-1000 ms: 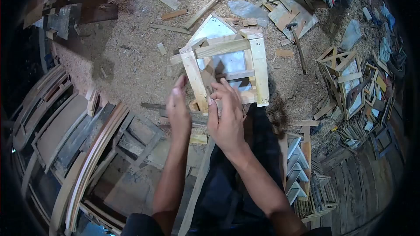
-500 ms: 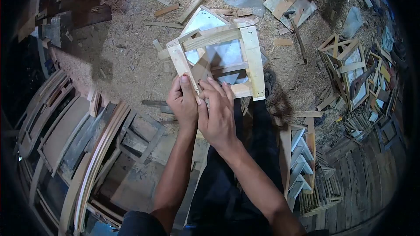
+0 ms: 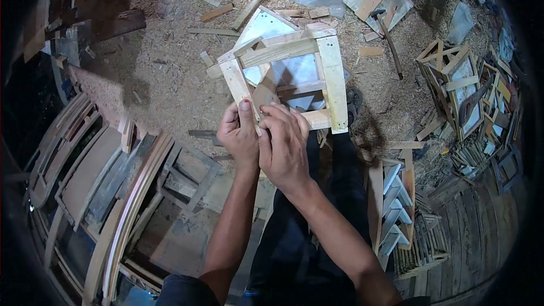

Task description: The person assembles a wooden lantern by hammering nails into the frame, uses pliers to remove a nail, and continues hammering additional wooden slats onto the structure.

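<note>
A light wooden frame (image 3: 334,82) built of nailed slats is tilted in front of my legs, above a pale panel (image 3: 263,27). My left hand (image 3: 241,136) is closed on the frame's near left corner, its thumb lying along the left slat (image 3: 235,80). Right beside it, my right hand (image 3: 284,147) is closed too, its bent fingers pressed on the same corner. The fingertips of my right hand are partly hidden, and nothing else can be made out between the two hands.
A hammer (image 3: 389,42) lies at the upper right among wood scraps and a plastic sheet (image 3: 317,0). Curved wooden frames (image 3: 85,170) stack up at the left. Slatted wooden pieces (image 3: 396,209) stand at the lower right. Sawdust covers the floor.
The view has shifted slightly, so the frame and hands appear a little further right. Both hands keep nearly the same hold on the corner.
</note>
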{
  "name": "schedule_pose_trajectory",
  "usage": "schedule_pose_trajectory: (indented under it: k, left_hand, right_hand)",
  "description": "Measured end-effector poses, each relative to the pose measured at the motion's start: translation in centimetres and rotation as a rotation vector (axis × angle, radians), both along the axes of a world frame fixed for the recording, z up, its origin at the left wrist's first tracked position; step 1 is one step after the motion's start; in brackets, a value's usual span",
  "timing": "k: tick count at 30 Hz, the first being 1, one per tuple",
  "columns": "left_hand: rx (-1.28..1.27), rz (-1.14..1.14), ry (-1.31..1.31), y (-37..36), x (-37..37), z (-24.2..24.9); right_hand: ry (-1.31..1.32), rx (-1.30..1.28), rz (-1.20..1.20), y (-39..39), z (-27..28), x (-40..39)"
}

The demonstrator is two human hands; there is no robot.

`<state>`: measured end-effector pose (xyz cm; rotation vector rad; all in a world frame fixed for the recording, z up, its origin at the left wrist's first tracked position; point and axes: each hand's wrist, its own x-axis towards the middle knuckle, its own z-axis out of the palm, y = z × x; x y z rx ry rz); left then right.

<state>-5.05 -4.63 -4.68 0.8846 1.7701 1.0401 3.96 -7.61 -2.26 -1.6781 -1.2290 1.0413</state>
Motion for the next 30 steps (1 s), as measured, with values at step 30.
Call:
schedule_pose_trajectory:
  k: [30]
  left_hand:
    - [-0.026,-0.03,-0.093,0.4,-0.4,0.0]
  right_hand:
    - [-0.066,0.103,-0.086,-0.2,-2.0,-0.6]
